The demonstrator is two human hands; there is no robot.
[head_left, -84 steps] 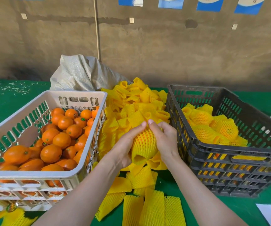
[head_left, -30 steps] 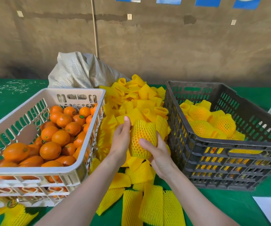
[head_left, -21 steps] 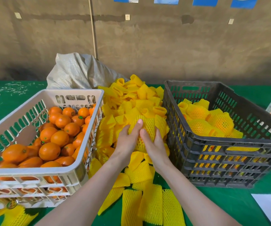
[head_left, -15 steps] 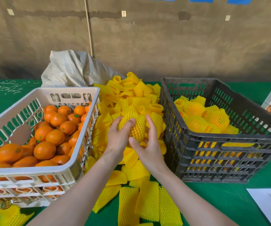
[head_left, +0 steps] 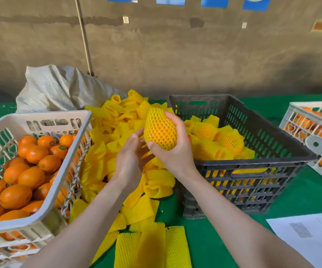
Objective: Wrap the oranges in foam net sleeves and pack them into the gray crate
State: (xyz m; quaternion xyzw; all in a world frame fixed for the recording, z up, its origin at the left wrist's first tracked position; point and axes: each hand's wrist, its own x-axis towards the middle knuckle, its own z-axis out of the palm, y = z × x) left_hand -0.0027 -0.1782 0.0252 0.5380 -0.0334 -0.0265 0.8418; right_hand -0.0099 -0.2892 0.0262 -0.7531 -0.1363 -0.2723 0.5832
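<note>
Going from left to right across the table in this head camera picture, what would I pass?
White crate of bare oranges → pile of yellow foam net sleeves → wrapped orange held up in the right hand → gray crate → second white crate at the right edge.

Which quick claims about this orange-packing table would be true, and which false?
1. The right hand holds a sleeved orange. True.
2. The left hand grips a bare orange. False: it is open and holds nothing.
3. The gray crate already contains wrapped oranges. True.
4. The white crate on the left is empty. False: it holds bare oranges.
</note>
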